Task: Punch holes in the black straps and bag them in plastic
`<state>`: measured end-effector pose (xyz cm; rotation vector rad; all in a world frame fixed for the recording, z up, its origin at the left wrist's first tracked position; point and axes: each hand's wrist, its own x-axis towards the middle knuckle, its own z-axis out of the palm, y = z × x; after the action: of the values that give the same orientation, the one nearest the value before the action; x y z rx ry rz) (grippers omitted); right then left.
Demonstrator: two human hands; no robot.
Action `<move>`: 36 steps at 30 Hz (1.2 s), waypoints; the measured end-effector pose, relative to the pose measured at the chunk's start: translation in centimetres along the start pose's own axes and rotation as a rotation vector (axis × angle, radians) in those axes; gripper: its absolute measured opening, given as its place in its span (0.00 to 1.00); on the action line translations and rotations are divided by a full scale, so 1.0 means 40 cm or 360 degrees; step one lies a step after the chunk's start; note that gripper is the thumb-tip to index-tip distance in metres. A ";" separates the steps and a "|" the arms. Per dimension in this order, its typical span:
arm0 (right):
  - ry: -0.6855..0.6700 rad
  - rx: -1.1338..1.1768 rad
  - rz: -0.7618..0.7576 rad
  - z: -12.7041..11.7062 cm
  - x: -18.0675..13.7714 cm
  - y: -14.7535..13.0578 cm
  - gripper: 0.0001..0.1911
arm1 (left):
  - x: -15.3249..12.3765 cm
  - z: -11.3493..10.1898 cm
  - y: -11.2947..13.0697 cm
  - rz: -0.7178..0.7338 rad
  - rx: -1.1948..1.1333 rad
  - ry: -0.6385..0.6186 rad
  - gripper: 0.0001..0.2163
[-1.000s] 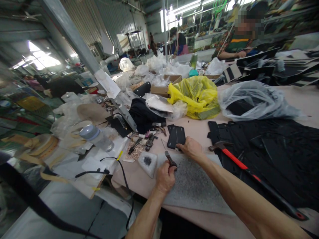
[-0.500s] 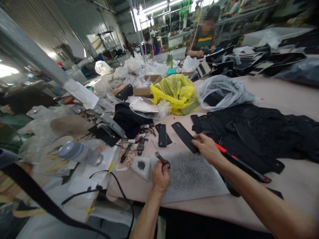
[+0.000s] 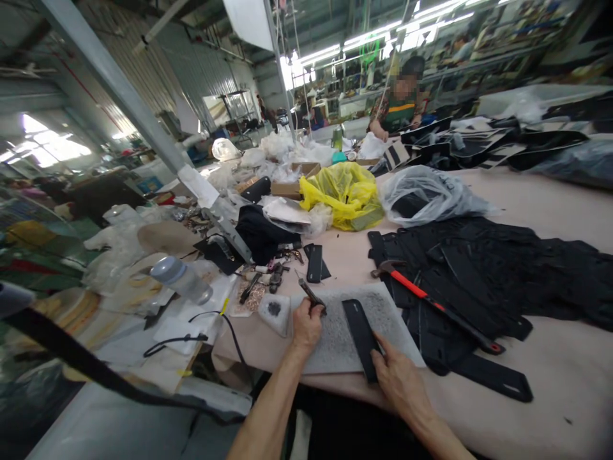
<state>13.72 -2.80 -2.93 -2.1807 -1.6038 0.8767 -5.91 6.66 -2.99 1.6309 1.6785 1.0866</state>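
My left hand (image 3: 307,326) is closed around a dark-handled awl (image 3: 312,296), its thin point angled up and away over the left part of a speckled grey-white board (image 3: 330,345). In my right hand (image 3: 395,370), a long black strip (image 3: 360,338) with a small pale mark near its far end is gripped by its near right edge. The strip slants across the right half of the board; whether it touches the surface I cannot tell. A claw hammer (image 3: 431,300) with a red and black handle lies to the right, on a heap of black pieces (image 3: 483,255).
A small whitish block (image 3: 275,313) with a dark patch sits left of the board. Two black strips (image 3: 315,263) lie beyond it. Copper-coloured bits (image 3: 249,300), a yellow bag (image 3: 340,198), a clear bag (image 3: 431,195) and a slanted metal post (image 3: 158,137) stand around. Across the table is a co-worker (image 3: 400,105).
My right hand has brought the black strip from beyond the board back toward me, over the board. My left hand still holds the awl. The head view has shifted, and the whole hammer now shows.
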 end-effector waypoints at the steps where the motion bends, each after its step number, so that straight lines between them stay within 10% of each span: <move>1: -0.0005 -0.0074 0.0001 -0.004 -0.002 -0.006 0.27 | 0.004 0.009 0.015 0.0014 -0.0048 -0.0002 0.05; 12: -0.0075 -0.0215 -0.0037 -0.001 -0.009 -0.012 0.27 | 0.032 0.151 0.071 0.0013 -0.0462 -0.0250 0.07; 36: -0.0219 -0.0437 -0.0062 -0.013 -0.004 -0.023 0.29 | 0.032 0.170 0.078 0.0118 -0.0413 -0.0393 0.09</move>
<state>13.32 -2.59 -1.97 -2.3021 -1.9273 0.8558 1.31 8.87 -3.69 1.5951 1.2724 1.0420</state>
